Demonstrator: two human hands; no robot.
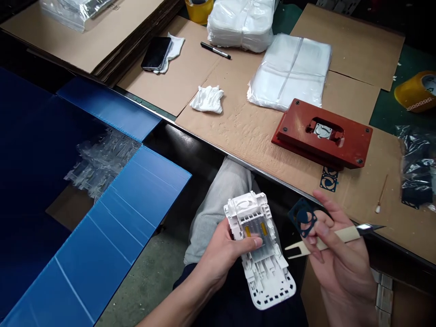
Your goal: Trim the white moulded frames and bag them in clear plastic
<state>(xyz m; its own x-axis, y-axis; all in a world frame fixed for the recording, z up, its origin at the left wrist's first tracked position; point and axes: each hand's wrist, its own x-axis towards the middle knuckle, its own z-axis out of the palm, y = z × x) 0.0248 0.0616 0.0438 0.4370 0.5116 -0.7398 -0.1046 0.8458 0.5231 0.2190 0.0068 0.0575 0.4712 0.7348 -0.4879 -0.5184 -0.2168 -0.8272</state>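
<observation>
While the left hand (221, 254) is closed around a white plastic frame (259, 250), with the thumb pressed on its clear middle part, the frame stands over the person's lap, below the edge of the table (238, 122). This frame is long, its rounded end points down toward the person, and two small amber strips show in its upper half. It lies just to the right of the left palm and the fingers wrap it from behind.

The right hand (337, 254) is just beside the frame, on its right, not touching it. Its fingers are pinched together on two things: a thin dark gasket (304, 221) with a round hole, held up between the fingertips, and tweezers (340, 236) with cream-coloured tape on the handle. The forked end of the tweezers points left toward the frame, and the metal tip points right.

On the table, which is covered by cardboard, a red jig (323, 134) lies with a small metal part in its pocket. Two more dark gaskets (329, 179) lie just in front of the jig. Farther away there are a stack of clear bags (289, 72), a crumpled white cloth (207, 99), a phone (156, 53) and a black pen (215, 50). At the left stands a blue box (102, 227).
</observation>
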